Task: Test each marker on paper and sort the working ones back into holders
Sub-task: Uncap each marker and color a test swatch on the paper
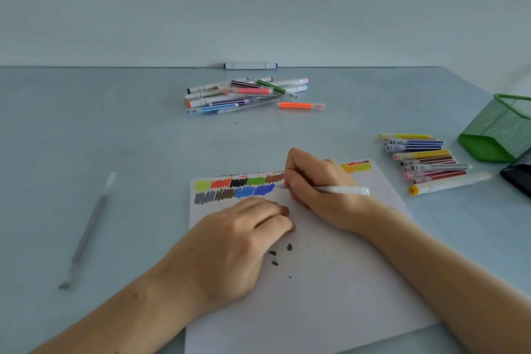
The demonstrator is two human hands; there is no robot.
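A white sheet of paper [316, 290] lies in front of me with two rows of coloured test scribbles along its top edge. My right hand [319, 184] grips a white marker [343, 190] with its tip on the paper, right of the blue scribbles. My left hand [244, 236] rests on the paper with its fingers curled under; whether it holds something I cannot see. A pile of markers [244, 93] lies at the back centre. A second group of markers [428, 162] lies at the right, beside a green mesh holder [500, 131] that lies tipped.
A grey pen [86, 233] lies alone at the left. An orange marker [300, 105] lies just right of the back pile. A white marker with blue ends [250, 66] sits against the wall. A dark holder [518, 175] shows at the right edge. Small green ink spots [275, 256] mark the paper.
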